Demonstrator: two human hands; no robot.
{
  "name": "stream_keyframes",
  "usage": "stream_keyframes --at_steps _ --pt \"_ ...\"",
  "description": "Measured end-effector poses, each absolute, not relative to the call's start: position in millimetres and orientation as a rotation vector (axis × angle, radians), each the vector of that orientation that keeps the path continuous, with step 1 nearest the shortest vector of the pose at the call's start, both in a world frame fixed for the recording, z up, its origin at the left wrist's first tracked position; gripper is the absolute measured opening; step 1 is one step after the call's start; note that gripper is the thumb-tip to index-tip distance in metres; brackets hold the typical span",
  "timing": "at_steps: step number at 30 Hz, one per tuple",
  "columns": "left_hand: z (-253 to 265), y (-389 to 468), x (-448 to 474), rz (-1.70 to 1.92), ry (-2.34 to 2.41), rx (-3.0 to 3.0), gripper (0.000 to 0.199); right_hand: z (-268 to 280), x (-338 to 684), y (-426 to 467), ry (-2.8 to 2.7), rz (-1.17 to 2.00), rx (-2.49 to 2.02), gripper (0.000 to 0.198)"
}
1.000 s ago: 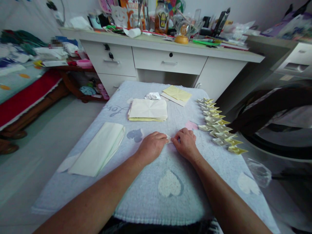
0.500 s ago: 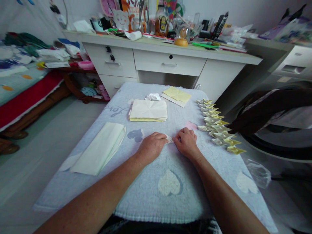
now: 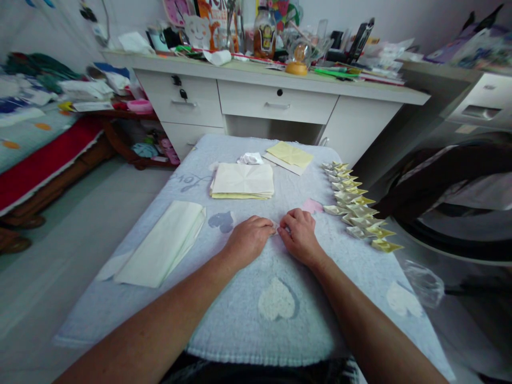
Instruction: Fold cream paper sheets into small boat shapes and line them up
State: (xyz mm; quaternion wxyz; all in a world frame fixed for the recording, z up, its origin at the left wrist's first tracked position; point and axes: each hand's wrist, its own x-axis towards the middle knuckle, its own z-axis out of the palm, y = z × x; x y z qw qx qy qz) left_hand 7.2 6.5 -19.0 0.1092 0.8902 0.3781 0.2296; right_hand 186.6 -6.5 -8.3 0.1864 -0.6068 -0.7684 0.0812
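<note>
My left hand [image 3: 252, 238] and my right hand [image 3: 298, 233] meet over the middle of the cloth-covered table [image 3: 240, 320]. Between their fingertips is a small piece of folded white paper [image 3: 276, 226], mostly hidden by the fingers. Both hands are closed on it, thumbs and fingers pinched. Beyond them lies a stack of creased white and yellow paper sheets [image 3: 242, 180]. To the right, several small folded paper boats [image 3: 356, 208], white and yellow, stand in a row along the table's edge.
A folded pale cloth-like sheet [image 3: 164, 242] lies at the left. Farther back are a crumpled white tissue [image 3: 250, 158] and a yellow sheet [image 3: 290, 153] over a white one. A cluttered white desk [image 3: 276, 98] stands behind; a washing machine [image 3: 476, 122] is at the right.
My right hand has shifted slightly left, closer to my left hand, and covers more of the white paper. My left hand stays nearly in place.
</note>
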Motion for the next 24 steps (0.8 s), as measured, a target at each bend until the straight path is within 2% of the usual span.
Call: stream_keyframes --at_steps 7,13,24 --pt "-19.0 13.8 8.3 0.796 1.075 2.378 0.015 -9.4 180.9 -3.6 -2.252 0.165 -1.809 0.014" --pt "-17.8 16.2 15.5 0.737 1.289 2.342 0.004 -9.6 178.3 -3.5 -2.267 0.117 -1.843 0.015" --pt "-9.6 10.1 11.2 0.486 1.633 2.307 0.022 -8.7 176.4 -4.5 -2.276 0.105 -1.884 0.017"
